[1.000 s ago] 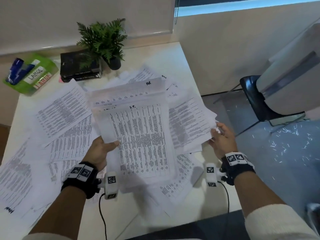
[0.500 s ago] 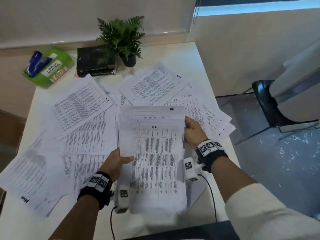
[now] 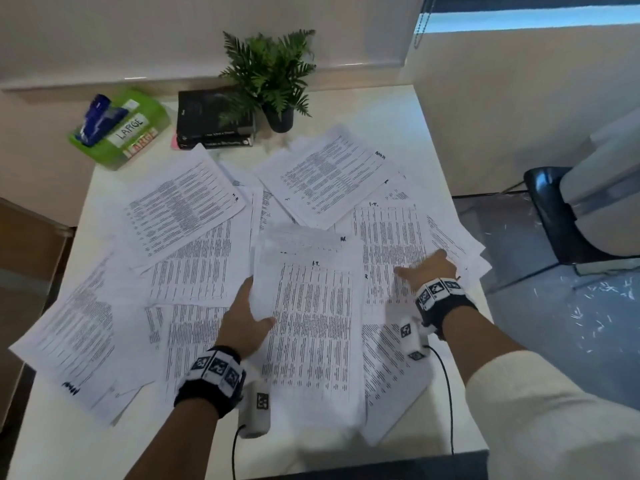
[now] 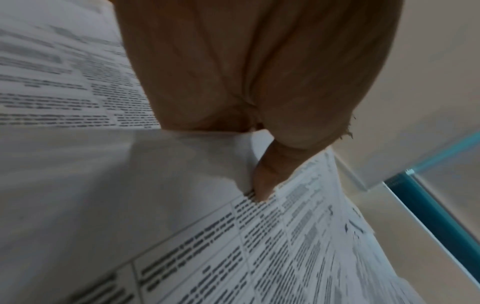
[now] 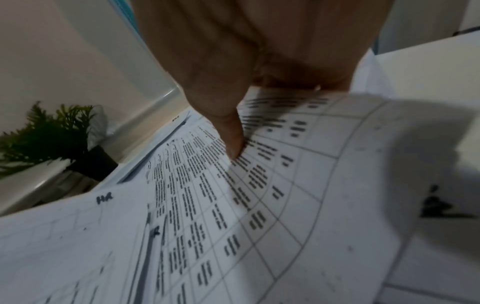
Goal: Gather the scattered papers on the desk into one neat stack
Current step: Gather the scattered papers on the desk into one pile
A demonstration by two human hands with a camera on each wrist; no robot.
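Note:
Printed sheets [image 3: 187, 202] lie scattered over the white desk [image 3: 391, 112]. My left hand [image 3: 256, 318] grips a gathered stack of papers [image 3: 311, 327] by its left edge, thumb on top, fingers hidden beneath. In the left wrist view the thumb [image 4: 265, 185] presses on that stack [image 4: 207, 236]. My right hand [image 3: 427, 271] is off the stack, on a table-printed sheet [image 3: 388, 237] to its right. In the right wrist view its thumb [image 5: 233, 142] lies on that curved, lifted sheet [image 5: 259, 205], fingers hidden under its edge.
At the desk's back stand a potted fern [image 3: 270, 74], stacked black books [image 3: 214, 123] and a green box [image 3: 124, 133] marked LARGE. A black chair [image 3: 550, 209] is off the desk's right edge, a brown box [image 3: 27, 247] at its left.
My right hand has let go of the stack's right edge and moved right onto a loose sheet. The left hand still holds the stack, now lower over the desk.

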